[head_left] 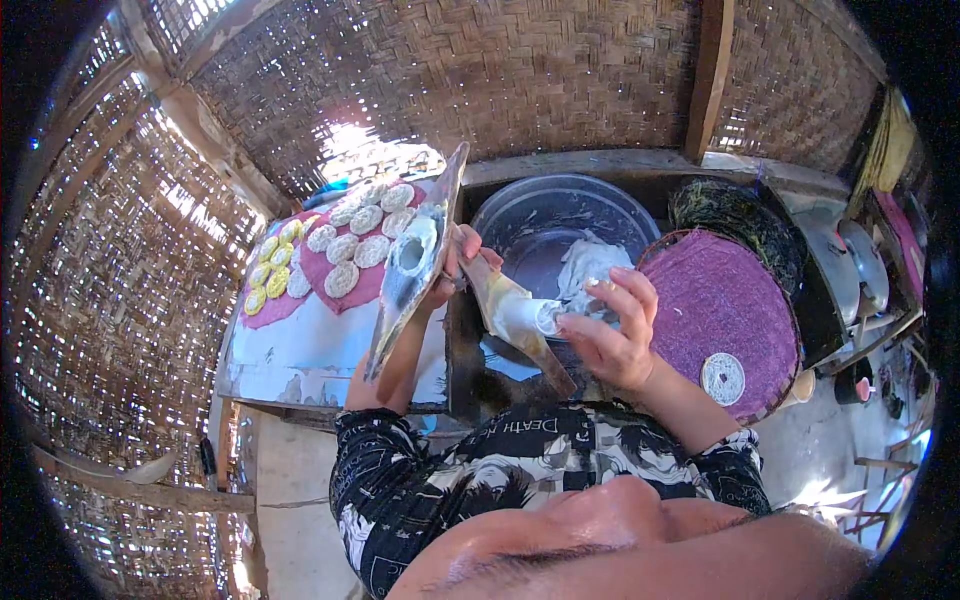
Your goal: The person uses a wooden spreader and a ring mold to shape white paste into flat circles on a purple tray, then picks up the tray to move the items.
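Note:
My left hand (453, 268) grips a wooden press made of two long boards, held up and spread apart. One board (410, 262) has a round hole rimmed with white paste. From the other board (512, 312) a white-coated cylinder points toward my right hand (618, 335). That hand's fingers are bent and apart, with white dough on the tips. Its lowest fingertip touches the cylinder's end, where dough shows. Behind it, a lump of white dough (592, 268) lies in a large grey basin (565, 190).
At left, several white and yellow noodle-like discs (342, 248) lie on purple cloth over a pale-topped table (300, 358). At right, a round tray lined with purple cloth (710, 290) bears one white disc (722, 380). Woven walls (520, 80) enclose the far side.

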A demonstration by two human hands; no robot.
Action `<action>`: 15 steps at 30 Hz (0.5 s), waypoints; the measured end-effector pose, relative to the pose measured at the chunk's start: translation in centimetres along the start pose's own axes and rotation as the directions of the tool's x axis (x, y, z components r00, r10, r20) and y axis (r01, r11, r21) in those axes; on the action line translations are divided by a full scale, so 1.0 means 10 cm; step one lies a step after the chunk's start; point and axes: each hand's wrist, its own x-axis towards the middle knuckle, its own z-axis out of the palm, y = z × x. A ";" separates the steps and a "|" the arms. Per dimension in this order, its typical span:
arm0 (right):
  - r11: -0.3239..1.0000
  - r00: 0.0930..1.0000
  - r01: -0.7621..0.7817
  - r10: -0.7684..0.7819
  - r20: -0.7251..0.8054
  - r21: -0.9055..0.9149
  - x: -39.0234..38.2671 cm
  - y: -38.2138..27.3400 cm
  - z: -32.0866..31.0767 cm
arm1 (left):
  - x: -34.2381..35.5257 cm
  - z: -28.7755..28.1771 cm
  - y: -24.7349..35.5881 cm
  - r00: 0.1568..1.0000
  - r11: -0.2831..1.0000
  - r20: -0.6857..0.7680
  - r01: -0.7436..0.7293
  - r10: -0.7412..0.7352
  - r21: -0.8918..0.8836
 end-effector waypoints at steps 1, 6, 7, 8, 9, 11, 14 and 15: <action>0.999 0.999 -0.050 0.050 0.006 0.022 0.01 0.00 0.00 | 0.00 0.01 0.02 1.000 1.000 -0.013 0.008 -0.008 -0.024; 0.998 0.996 -0.042 0.038 0.082 0.051 0.09 0.02 -0.02 | 0.00 0.06 0.00 0.996 0.998 -0.089 -0.027 0.022 -0.056; 0.998 0.996 -0.030 0.026 0.086 0.050 0.09 0.04 -0.02 | 0.04 0.09 0.02 0.996 0.998 -0.090 -0.028 0.023 -0.061; 0.999 0.996 -0.018 0.014 0.090 0.048 0.08 0.05 -0.02 | 0.06 0.08 0.01 0.996 0.998 -0.089 -0.036 0.032 -0.047; 0.999 0.996 -0.007 0.003 0.093 0.045 0.08 0.07 -0.02 | 0.08 0.07 0.00 0.995 0.998 -0.088 -0.044 0.041 -0.033; 0.968 0.972 -0.139 0.092 0.218 0.211 0.20 0.08 -0.09 | 0.01 -0.01 -0.04 0.992 0.997 -0.103 -0.068 0.071 0.029; 0.649 0.876 -0.482 0.370 0.310 0.589 0.29 0.16 -0.11 | -0.12 -0.07 0.10 0.990 0.996 -0.137 -0.033 0.045 0.087; 0.701 0.858 -0.507 0.353 0.373 0.501 0.32 0.30 -0.14 | -0.19 -0.04 0.22 0.990 0.995 -0.142 0.006 0.008 0.100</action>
